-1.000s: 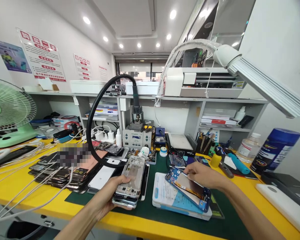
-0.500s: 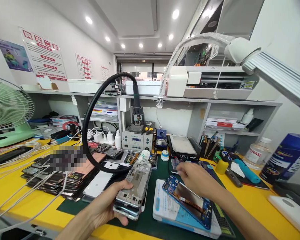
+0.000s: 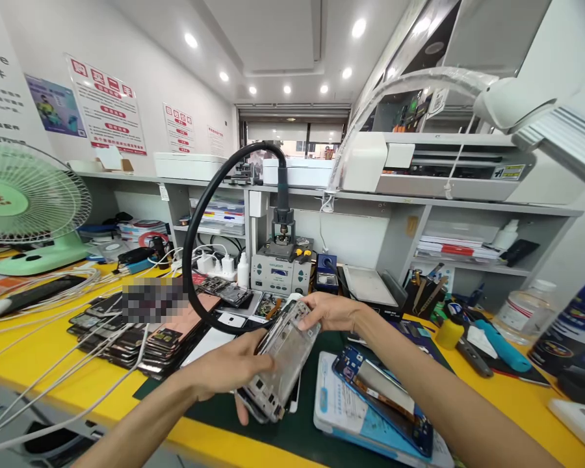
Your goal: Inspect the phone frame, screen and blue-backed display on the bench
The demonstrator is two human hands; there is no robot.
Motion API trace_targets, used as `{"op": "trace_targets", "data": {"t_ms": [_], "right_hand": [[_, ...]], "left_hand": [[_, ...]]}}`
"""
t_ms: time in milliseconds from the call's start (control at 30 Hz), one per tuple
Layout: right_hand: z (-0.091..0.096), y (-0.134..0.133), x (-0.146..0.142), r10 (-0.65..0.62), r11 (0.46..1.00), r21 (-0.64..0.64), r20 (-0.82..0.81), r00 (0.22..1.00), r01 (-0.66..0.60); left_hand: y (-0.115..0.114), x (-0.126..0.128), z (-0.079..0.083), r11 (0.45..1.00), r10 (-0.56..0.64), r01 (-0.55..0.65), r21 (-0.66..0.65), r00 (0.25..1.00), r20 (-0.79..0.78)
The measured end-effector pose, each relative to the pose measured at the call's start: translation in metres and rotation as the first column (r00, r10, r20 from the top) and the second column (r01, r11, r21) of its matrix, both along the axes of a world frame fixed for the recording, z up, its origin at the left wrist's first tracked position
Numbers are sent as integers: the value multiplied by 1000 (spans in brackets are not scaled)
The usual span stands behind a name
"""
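A small stack of stripped phone frames (image 3: 288, 354), grey metal on top, is tilted between my two hands above the green mat (image 3: 316, 448). My left hand (image 3: 238, 364) is closed round its left side, thumb on top and fingers beneath. At the upper right end, my right hand (image 3: 324, 315) pinches the top frame. Under my right forearm, an opened phone with a blue frame (image 3: 380, 396) lies aslant on a white and blue box (image 3: 331, 416). A white phone panel (image 3: 209, 344) is partly hidden behind my left hand.
Piles of dismantled phones (image 3: 160, 348) and white cables (image 3: 92, 390) cover the left of the yellow bench. A hot air station (image 3: 280, 273) with a looping black hose (image 3: 190, 247) stands behind. Tools, a clear bottle (image 3: 524, 312) and a blue can (image 3: 575, 331) sit right.
My right hand has come left from beyond the blue phone and now grips the far end of the stack. My left hand's hold has turned, and the view has swung slightly left.
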State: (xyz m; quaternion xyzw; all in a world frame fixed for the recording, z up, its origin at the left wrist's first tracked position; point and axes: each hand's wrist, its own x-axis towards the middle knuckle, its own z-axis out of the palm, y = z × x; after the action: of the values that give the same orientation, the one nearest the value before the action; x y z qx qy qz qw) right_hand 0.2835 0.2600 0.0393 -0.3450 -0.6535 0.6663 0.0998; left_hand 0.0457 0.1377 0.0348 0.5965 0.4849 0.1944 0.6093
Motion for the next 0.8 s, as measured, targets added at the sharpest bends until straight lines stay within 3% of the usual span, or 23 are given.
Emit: {"op": "trace_targets", "data": {"t_ms": [67, 167, 267, 367, 533, 700, 800], "right_hand": [[0, 7, 4, 51, 999, 20, -31, 998, -50], [-7, 12, 6, 68, 995, 73, -42, 997, -64], [-20, 12, 9, 55, 991, 121, -26, 998, -52], [-29, 11, 13, 55, 986, 156, -5, 998, -54], [-28, 8, 16, 79, 963, 252, 56, 995, -91], [-23, -1, 12, 69, 922, 365, 168, 983, -127], [-19, -5, 11, 54, 910, 391, 212, 976, -135]], "left_hand": [[1, -2, 7, 987, 10, 24, 159, 977, -212], [3, 2, 9, 934, 60, 116, 337, 881, -470], [3, 12, 8, 884, 125, 194, 426, 780, -613], [-1, 24, 9, 866, 188, 206, 456, 710, -678], [-20, 29, -7, 825, 342, 92, 558, 704, -623], [-45, 27, -45, 754, 549, -230, 615, 735, -398], [-54, 31, -58, 702, 629, -393, 594, 733, -258]]}}
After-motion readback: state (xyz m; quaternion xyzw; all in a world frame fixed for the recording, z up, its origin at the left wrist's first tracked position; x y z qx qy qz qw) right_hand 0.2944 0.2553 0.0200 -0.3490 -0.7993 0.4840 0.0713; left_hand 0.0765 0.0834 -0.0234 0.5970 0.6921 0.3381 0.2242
